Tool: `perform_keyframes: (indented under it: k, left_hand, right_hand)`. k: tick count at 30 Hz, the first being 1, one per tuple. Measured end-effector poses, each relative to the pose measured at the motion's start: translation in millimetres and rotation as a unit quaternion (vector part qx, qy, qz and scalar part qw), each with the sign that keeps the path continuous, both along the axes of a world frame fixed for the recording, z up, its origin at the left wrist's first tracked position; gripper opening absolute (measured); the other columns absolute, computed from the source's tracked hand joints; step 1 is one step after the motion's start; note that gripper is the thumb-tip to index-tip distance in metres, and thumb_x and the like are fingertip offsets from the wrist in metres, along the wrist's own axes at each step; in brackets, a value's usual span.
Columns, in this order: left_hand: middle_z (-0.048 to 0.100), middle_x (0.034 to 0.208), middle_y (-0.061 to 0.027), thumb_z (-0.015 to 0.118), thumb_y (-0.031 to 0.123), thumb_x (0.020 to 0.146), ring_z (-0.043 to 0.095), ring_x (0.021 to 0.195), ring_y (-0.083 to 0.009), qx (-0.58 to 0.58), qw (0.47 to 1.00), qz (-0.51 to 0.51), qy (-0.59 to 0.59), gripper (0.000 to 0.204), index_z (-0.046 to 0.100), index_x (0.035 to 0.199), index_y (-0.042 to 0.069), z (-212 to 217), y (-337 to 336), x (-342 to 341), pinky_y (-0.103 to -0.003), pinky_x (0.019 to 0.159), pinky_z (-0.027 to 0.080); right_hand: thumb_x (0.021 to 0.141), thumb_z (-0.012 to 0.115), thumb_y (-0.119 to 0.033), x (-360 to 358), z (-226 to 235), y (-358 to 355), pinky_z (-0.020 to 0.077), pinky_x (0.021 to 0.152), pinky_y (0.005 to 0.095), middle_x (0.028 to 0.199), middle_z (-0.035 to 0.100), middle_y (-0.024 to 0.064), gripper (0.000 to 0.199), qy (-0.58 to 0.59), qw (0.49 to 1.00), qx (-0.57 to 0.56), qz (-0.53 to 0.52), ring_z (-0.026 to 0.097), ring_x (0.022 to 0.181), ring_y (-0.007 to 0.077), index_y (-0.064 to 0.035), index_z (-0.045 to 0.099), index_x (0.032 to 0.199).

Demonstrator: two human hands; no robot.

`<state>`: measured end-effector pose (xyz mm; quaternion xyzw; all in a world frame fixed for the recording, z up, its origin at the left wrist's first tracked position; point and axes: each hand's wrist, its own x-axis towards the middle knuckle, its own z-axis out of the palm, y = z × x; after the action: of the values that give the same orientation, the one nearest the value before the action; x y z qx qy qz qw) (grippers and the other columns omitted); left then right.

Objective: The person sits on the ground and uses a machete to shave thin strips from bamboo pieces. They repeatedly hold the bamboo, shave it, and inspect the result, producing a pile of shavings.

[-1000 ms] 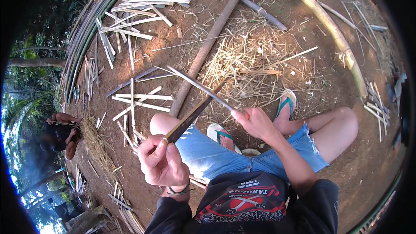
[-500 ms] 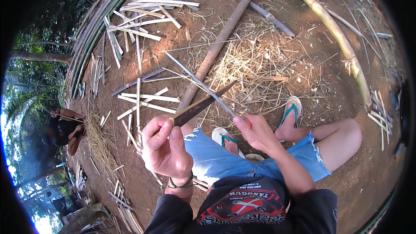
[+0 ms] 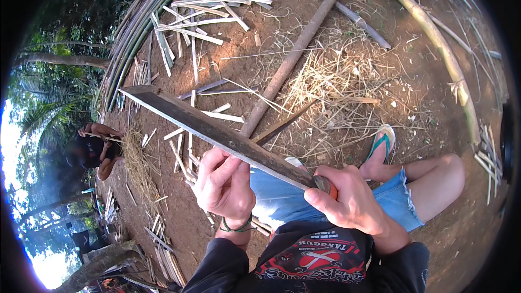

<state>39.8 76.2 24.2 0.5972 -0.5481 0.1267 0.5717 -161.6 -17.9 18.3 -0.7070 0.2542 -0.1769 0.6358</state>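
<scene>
My right hand [image 3: 350, 201] is wrapped round the orange handle of a machete [image 3: 217, 133]. Its long dark blade stretches up and left across the front of me, broad side showing, with a bright edge toward me. Thumb and fingers of my left hand [image 3: 225, 190] are pinched together at the near edge of the blade. A dark bamboo strip [image 3: 285, 125] with a paler edge sticks out beyond the blade, pointing up and right. The blade covers its near end, where my left fingers grip it; whether blade and strip touch, I cannot tell.
Thin shavings [image 3: 331, 81] lie heaped on the dirt ahead, beside a long brown pole [image 3: 298, 49]. Pale split strips [image 3: 217, 0] are scattered at the far left. A thick bamboo pole [image 3: 434, 38] curves along the right. Another person [image 3: 89, 149] sits at the left.
My right hand has rolled the machete from edge-on to broadside, its tip swinging left and nearer. The strip in my left hand is now partly behind the blade. The whole view has shifted slightly.
</scene>
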Motion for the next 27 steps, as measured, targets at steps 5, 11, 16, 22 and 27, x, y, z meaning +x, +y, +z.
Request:
perform_keyframes:
  k: [5,11,16,22,27]
  left_hand:
    - [0.067,0.098,-0.0171,0.068,-0.016,0.079,0.064,0.084,-0.0229,0.012,0.999,-0.04,-0.002,0.027,0.068,0.102,-0.002,4,-1,-5,-0.03,0.072,0.052]
    - [0.066,0.092,-0.0143,0.07,-0.017,0.077,0.06,0.075,-0.0192,0.015,0.999,-0.029,-0.014,0.031,0.069,0.103,0.0,0,2,-5,-0.027,0.063,0.047]
    - [0.066,0.102,-0.0182,0.065,-0.016,0.081,0.062,0.087,-0.0212,0.02,0.999,-0.049,0.004,0.027,0.068,0.104,-0.002,-1,9,-3,-0.029,0.076,0.051]
    - [0.067,0.103,-0.0185,0.067,-0.014,0.082,0.063,0.088,-0.0214,0.029,0.998,-0.064,-0.005,0.023,0.069,0.101,-0.002,0,11,-9,-0.029,0.076,0.051]
    - [0.066,0.095,-0.0151,0.069,-0.016,0.078,0.061,0.079,-0.0245,0.035,0.997,-0.062,-0.033,0.029,0.068,0.103,-0.001,2,11,-9,-0.034,0.068,0.049]
  right_hand:
    - [0.093,0.065,-0.048,-8,-18,-1,0.0451,0.049,0.0432,0.053,0.054,0.017,0.053,0.049,0.998,0.03,-0.021,0.06,0.05,0.0371,0.0042,0.064,0.084]
    - [0.091,0.066,-0.049,-7,-20,1,0.0443,0.048,0.0425,0.049,0.051,0.0165,0.056,0.02,0.999,0.03,0.02,0.059,0.048,0.0369,0.0059,0.062,0.082]
    - [0.092,0.064,-0.051,-8,-10,4,0.0443,0.048,0.0423,0.049,0.051,0.0158,0.058,0.022,0.999,0.028,-0.001,0.059,0.047,0.0352,0.0059,0.062,0.081]
    - [0.093,0.062,-0.051,-11,-26,7,0.0458,0.049,0.0421,0.051,0.053,0.0157,0.057,0.056,0.998,0.025,-0.015,0.062,0.05,0.0338,0.0061,0.065,0.09]
    - [0.092,0.066,-0.046,-17,-7,11,0.0459,0.05,0.0425,0.052,0.055,0.0168,0.055,0.029,1.0,-0.003,-0.01,0.062,0.05,0.0348,0.0084,0.065,0.101]
